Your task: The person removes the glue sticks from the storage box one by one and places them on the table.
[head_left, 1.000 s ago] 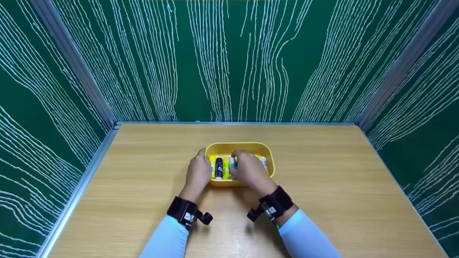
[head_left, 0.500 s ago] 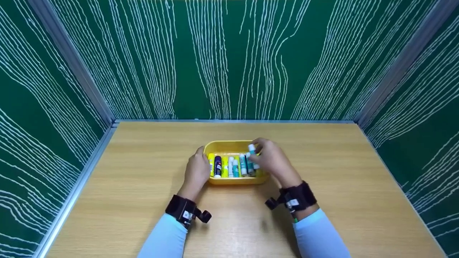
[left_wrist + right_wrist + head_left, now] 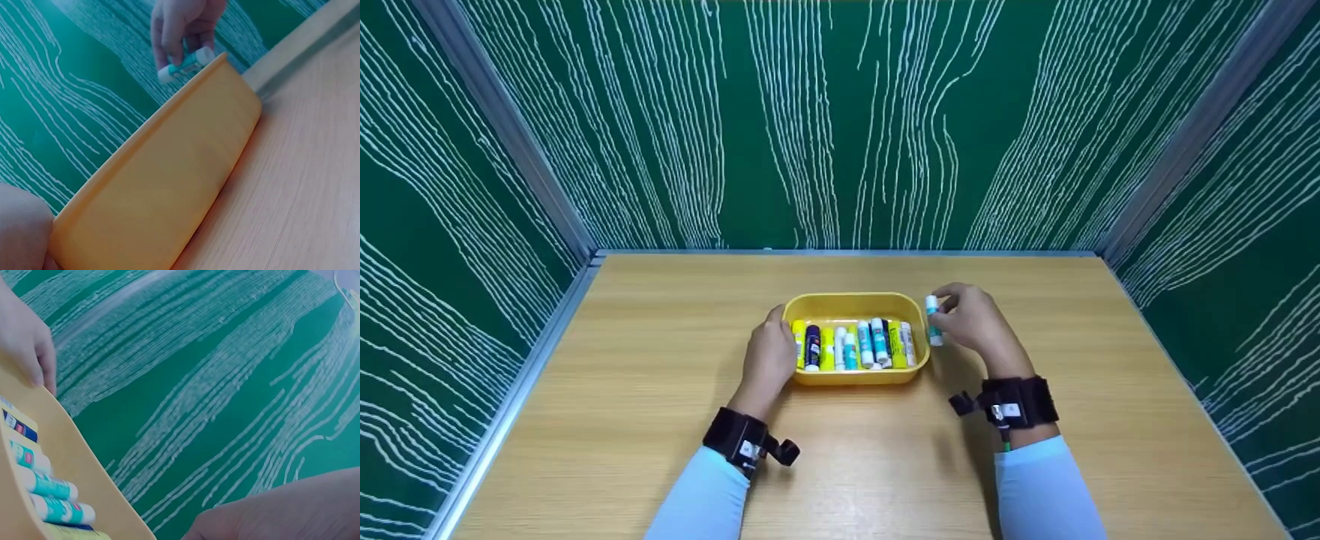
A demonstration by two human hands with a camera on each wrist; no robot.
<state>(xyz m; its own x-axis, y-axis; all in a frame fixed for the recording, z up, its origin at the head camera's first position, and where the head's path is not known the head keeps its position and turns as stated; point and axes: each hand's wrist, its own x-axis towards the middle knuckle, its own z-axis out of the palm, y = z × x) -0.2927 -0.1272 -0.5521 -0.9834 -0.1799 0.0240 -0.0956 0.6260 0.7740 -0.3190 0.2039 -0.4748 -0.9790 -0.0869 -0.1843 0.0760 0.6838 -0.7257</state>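
A yellow plastic box (image 3: 851, 378) holds a row of glue sticks, white-and-teal (image 3: 879, 341), yellow (image 3: 898, 345) and one dark purple (image 3: 812, 346). My left hand (image 3: 769, 356) grips the box's left end at the rim. My right hand (image 3: 981, 326) pinches a white-and-teal glue stick (image 3: 934, 321) between thumb and fingers, just outside the box's right end. In the left wrist view that glue stick (image 3: 187, 65) shows beyond the far corner of the box (image 3: 146, 180). The right wrist view shows several glue sticks (image 3: 62, 509) inside, but the held one is out of sight there.
The box stands on a wooden table (image 3: 660, 337). Green panels (image 3: 855, 150) with white wavy lines rise behind and at both sides, joined by metal posts (image 3: 521, 135). Each wrist wears a black strap (image 3: 1020, 403) with a small camera.
My right hand has lifted a white-and-teal glue stick out of the box and carried it right, past the box's right rim. My left hand stays at the box's left end.
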